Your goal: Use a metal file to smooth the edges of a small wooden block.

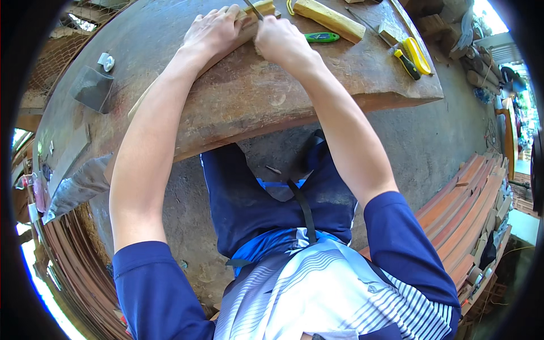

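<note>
My left hand [214,32] presses on a long wooden piece [229,53] lying on the wooden workbench [263,93]; its grip is partly hidden. Close beside it, my right hand [280,40] is closed around a tool with a narrow metal shaft [253,9], whose kind I cannot tell. A pale yellowish wood block [261,7] lies under the shaft, past my fingers. Just right of my right hand are a green-handled tool [322,37] and a shaped piece of yellowish wood [329,19]. A yellow-and-black-handled screwdriver [407,64] lies farther right, next to a yellow handle [416,55].
A clear plastic bag [92,89] and a small white object [108,63] lie on the bench's left side. A flat board [70,159] lies near its left edge. Stacked reddish planks [463,199] stand on the right, with logs [482,70] behind.
</note>
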A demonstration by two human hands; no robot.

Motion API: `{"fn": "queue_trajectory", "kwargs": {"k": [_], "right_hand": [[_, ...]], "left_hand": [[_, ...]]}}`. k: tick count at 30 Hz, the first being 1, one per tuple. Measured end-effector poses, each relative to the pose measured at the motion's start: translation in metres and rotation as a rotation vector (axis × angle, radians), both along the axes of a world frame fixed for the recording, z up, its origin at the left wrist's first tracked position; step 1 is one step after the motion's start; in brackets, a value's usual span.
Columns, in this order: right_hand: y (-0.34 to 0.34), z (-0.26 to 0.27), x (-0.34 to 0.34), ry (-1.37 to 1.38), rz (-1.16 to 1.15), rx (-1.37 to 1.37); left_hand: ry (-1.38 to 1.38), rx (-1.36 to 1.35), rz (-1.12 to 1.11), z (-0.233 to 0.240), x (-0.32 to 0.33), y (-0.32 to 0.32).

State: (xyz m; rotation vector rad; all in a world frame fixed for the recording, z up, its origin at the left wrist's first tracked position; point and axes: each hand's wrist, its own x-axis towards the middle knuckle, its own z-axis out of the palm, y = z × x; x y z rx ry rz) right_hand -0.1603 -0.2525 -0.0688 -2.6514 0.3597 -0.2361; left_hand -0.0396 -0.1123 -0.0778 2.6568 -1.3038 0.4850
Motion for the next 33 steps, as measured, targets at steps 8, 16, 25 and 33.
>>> {"fn": "queue_trajectory", "kwargs": {"k": [8, 16, 25, 33], "right_hand": [[0.022, 0.021, -0.043, 0.14, -0.088, 0.125], [0.01, 0.003, -0.011, 0.077, -0.007, 0.058], [0.0, 0.023, -0.006, 0.133, 0.124, -0.016], [0.021, -0.007, -0.033, -0.007, -0.043, 0.083]], "left_hand": [[0.143, 0.098, 0.002, 0.018, -0.004, 0.009], [0.15, 0.047, -0.021, 0.018, -0.006, 0.011], [0.112, 0.065, -0.119, 0.019, -0.014, 0.011], [0.089, 0.07, 0.021, 0.015, -0.009, 0.016]]}}
